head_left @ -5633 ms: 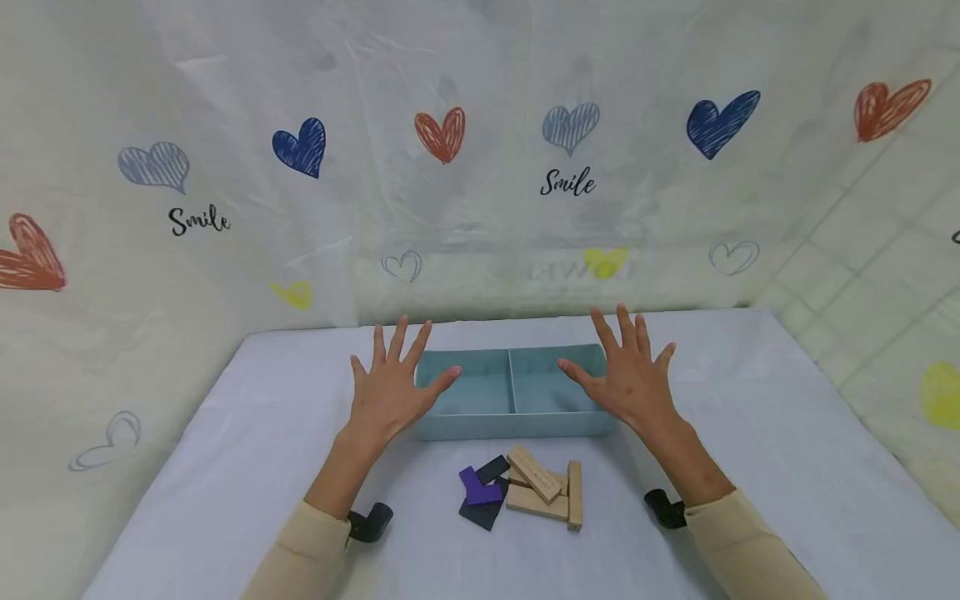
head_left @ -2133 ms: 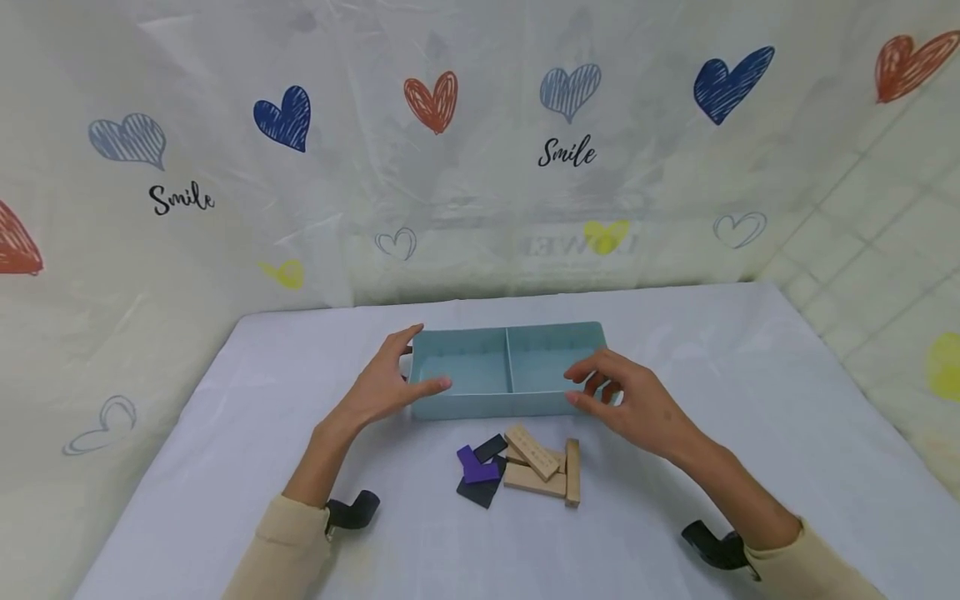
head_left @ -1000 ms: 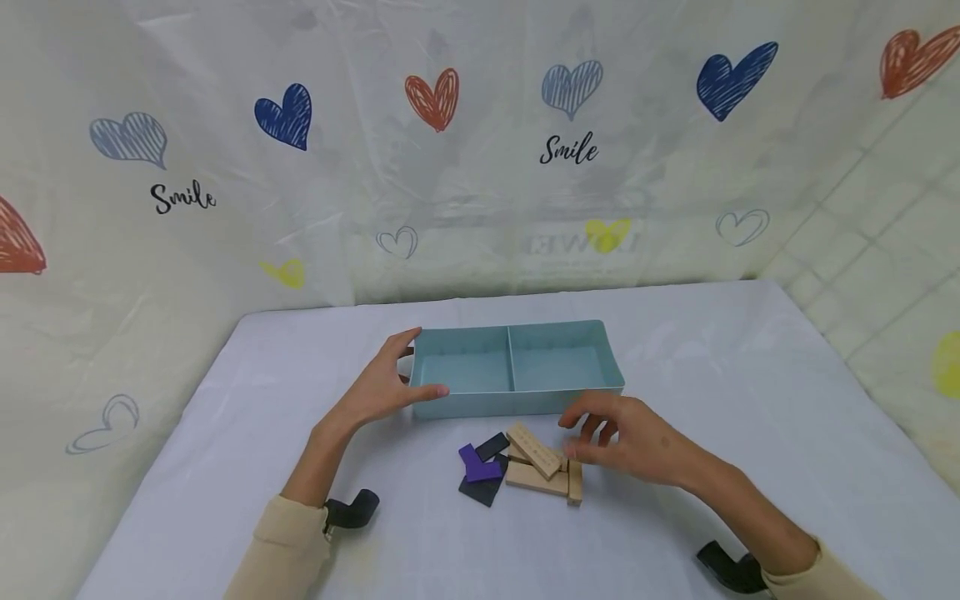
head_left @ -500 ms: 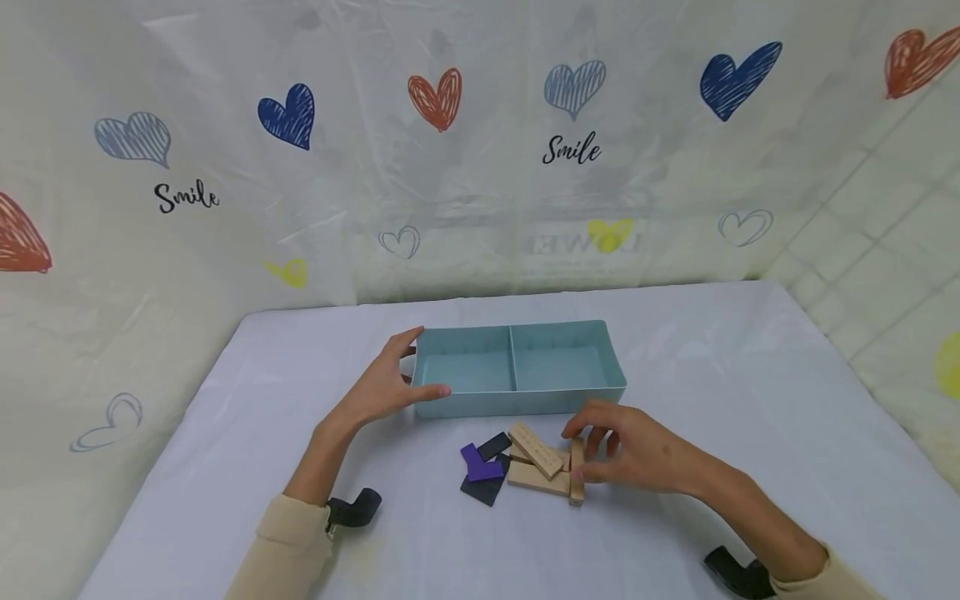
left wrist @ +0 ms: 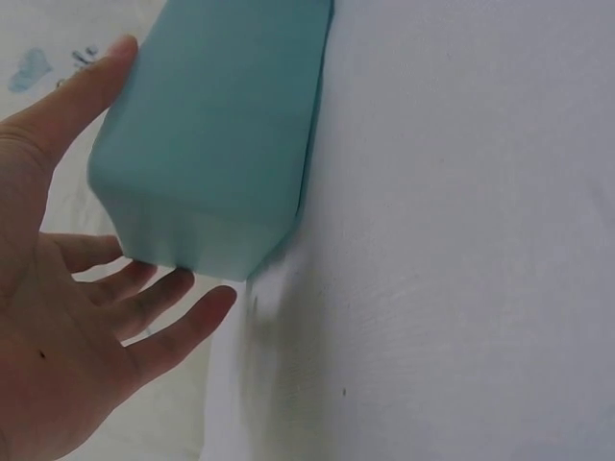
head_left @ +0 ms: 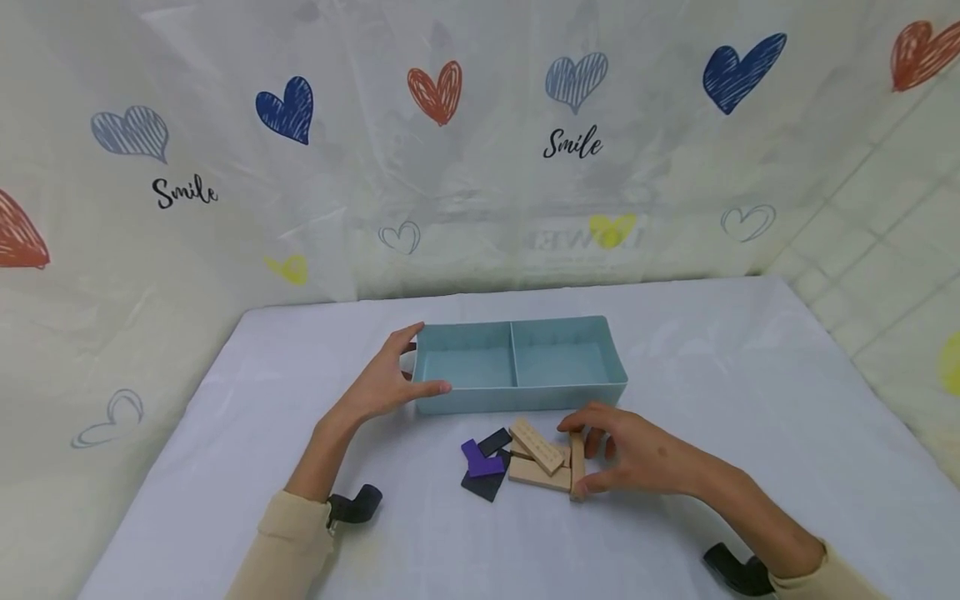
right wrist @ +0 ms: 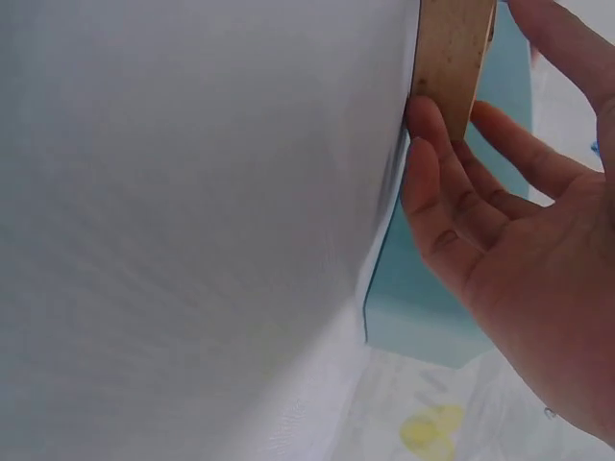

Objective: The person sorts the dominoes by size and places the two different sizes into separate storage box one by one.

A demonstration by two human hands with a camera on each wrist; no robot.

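Observation:
A teal two-compartment tray [head_left: 517, 398] lies on the white tabletop; nothing shows in either compartment. My left hand [head_left: 429, 360] spans its left end, thumb on the front wall and straight fingers at the back; in the left wrist view the hand [left wrist: 144, 182] brackets the tray's end [left wrist: 211, 125]. In front of the tray lies a small pile: a purple piece [head_left: 480, 457], dark pieces [head_left: 482, 485] and flat wooden blocks [head_left: 536, 472]. My right hand [head_left: 579, 457] pinches a wooden block [head_left: 576, 468] standing on edge at the pile's right side. The right wrist view shows that block [right wrist: 447, 38] against my fingers [right wrist: 432, 173].
The table [head_left: 750, 400] is covered in white cloth, with bare cloth left and right of the tray. A plastic sheet printed with hearts [head_left: 435, 87] hangs close behind and to the left. A tiled wall [head_left: 885, 250] stands at the right.
My right hand has come from the tray's right end down to the pile and closed thumb and fingers on the upright wooden block. The left hand has stayed at the tray's left end.

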